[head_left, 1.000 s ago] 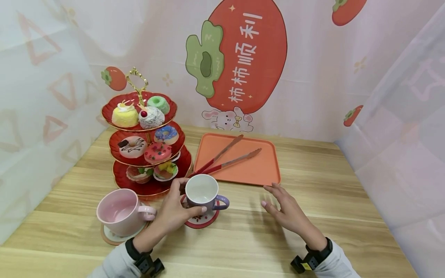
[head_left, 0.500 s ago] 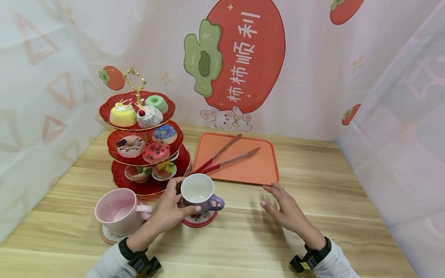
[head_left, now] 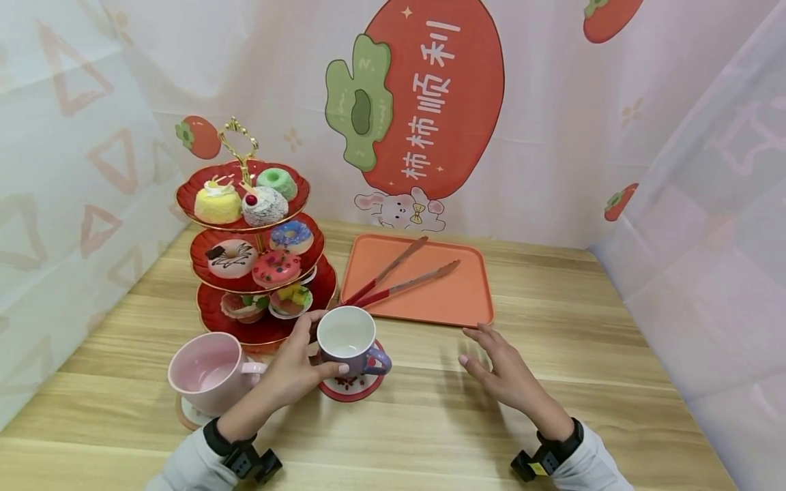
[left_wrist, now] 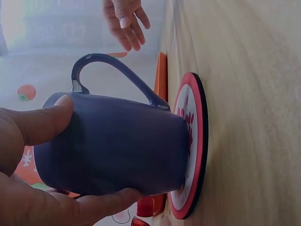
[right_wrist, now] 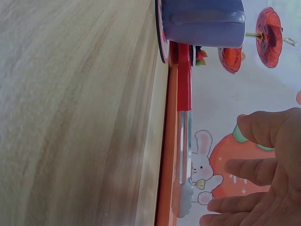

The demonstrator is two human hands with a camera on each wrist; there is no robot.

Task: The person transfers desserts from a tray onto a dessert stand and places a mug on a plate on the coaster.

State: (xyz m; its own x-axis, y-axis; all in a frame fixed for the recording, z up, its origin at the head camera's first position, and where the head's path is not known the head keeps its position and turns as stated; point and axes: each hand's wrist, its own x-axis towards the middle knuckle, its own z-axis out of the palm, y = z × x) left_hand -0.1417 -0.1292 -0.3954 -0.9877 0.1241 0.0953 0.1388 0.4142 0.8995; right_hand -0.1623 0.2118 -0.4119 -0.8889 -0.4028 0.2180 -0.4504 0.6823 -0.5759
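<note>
A purple-blue mug (head_left: 346,335) with a white inside stands upright at a round red-rimmed coaster (head_left: 351,390), its base at the coaster's surface in the left wrist view. My left hand (head_left: 297,361) holds the mug from its left side, thumb (left_wrist: 51,120) on the near wall and fingers round the far side. The mug's handle (head_left: 379,361) points right and slightly toward me. Over the table to the right, my right hand (head_left: 506,372) hovers with fingers spread and holds nothing. A larger pink mug (head_left: 209,375) sits on another coaster (head_left: 192,412), left of my left forearm.
Behind the pink mug rises a red three-tier stand (head_left: 205,310) bearing cakes, doughnuts and tarts. An orange tray (head_left: 442,303) lies at the back, with red-handled tongs (head_left: 399,267) spread across it. Printed cloth (head_left: 540,136) hangs behind and at both sides.
The purple-blue mug and my left hand have shifted slightly left over the coaster. Its handle has turned a little toward me. My right hand has stayed nearly still.
</note>
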